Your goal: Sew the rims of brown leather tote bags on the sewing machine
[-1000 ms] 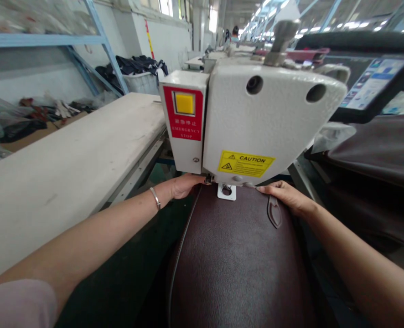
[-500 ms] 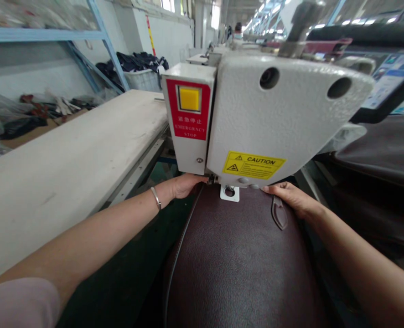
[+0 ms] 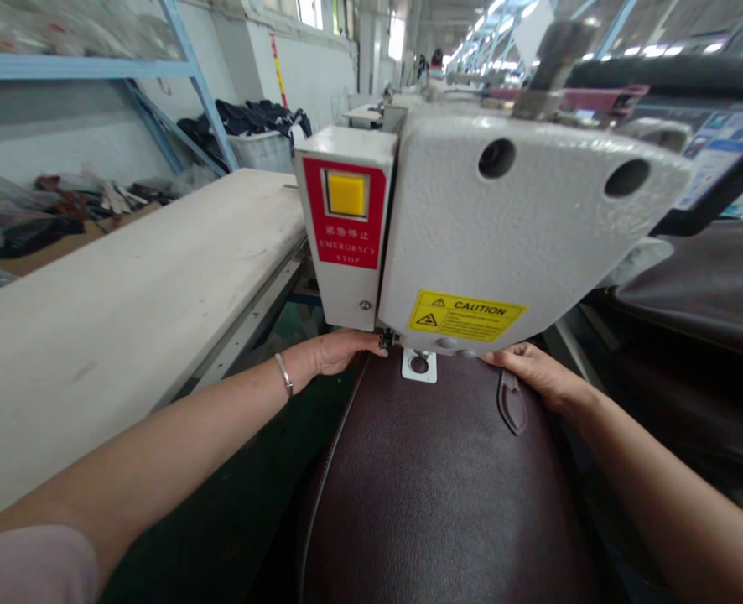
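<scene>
A dark brown leather piece (image 3: 434, 486) lies under the white sewing machine head (image 3: 503, 218), with a small leather tab (image 3: 511, 401) on its right side. My left hand (image 3: 337, 351) rests at the leather's left edge beside the presser foot (image 3: 418, 365), fingers partly hidden under the machine. On the leather's right, my right hand (image 3: 535, 373) lies flat with fingers stretched toward the foot, just above the tab. A silver bracelet (image 3: 282, 374) sits on my left wrist.
A long pale worktable (image 3: 126, 310) runs along the left. The machine carries a red emergency stop panel (image 3: 345, 214) and a yellow caution label (image 3: 465, 315). A tablet screen (image 3: 717, 143) stands at upper right. More brown leather (image 3: 704, 285) lies right. Blue shelving (image 3: 183, 75) holds bags.
The view has shifted a little downward and closer to the machine. Both hands stay at the leather beside the presser foot with almost no movement.
</scene>
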`<state>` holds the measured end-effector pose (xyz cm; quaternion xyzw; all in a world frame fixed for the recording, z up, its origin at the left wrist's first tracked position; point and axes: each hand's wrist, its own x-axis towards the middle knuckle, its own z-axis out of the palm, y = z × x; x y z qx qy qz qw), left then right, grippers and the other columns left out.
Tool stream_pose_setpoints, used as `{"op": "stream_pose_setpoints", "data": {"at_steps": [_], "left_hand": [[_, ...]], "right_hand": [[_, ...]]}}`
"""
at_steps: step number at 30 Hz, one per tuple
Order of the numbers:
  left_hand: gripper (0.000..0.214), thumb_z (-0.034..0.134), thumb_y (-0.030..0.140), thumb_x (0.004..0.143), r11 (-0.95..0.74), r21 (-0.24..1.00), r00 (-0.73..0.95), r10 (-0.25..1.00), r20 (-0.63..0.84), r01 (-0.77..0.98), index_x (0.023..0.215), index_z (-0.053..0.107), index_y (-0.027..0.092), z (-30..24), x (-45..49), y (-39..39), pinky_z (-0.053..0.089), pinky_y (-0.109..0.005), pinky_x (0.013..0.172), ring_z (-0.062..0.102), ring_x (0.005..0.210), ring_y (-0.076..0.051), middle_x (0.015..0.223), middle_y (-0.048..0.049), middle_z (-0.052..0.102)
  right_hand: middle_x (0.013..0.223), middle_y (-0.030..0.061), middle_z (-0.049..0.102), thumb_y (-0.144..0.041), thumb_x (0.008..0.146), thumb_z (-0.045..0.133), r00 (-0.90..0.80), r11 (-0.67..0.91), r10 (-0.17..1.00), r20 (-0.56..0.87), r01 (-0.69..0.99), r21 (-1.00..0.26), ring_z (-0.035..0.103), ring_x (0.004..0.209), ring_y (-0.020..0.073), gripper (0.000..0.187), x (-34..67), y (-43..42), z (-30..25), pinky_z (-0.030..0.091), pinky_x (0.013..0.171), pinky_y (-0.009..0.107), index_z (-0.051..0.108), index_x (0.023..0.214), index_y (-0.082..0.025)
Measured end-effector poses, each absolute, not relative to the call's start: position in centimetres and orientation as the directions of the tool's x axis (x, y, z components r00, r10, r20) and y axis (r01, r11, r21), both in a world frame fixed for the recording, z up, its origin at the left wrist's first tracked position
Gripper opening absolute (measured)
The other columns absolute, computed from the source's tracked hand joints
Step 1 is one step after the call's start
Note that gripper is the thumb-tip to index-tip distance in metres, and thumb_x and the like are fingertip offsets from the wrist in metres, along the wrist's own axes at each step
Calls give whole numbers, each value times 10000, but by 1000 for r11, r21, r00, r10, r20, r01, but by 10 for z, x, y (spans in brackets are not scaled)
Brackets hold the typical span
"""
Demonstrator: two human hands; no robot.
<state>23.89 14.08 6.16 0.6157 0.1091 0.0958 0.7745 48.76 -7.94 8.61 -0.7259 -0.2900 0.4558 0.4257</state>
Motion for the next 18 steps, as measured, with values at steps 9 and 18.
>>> {"op": "stream_pose_setpoints", "data": {"at_steps": [9,18], "left_hand": [[404,789,323,611,214,977,933,351,-80,4,972,752,147,60,240,130,206,-496,1193,527,1263,-322,1061,-95,727],[342,787,323,617,187,981,925,364,-112,45,912,750,155,57,243,134,209,-541,1176,554,1217,-326,1003,-100,731]], "right_hand": [[526,44,616,-543,611,813,411,-428,838,-359,87,-899,644,663,212,382,497,-77,80,520,641,293,663,601,-192],[532,40,617,-563,591,823,469,-453,787,-402,-3,-891,596,567,173,437,479,-82,88,495,570,278,613,556,-181]]}}
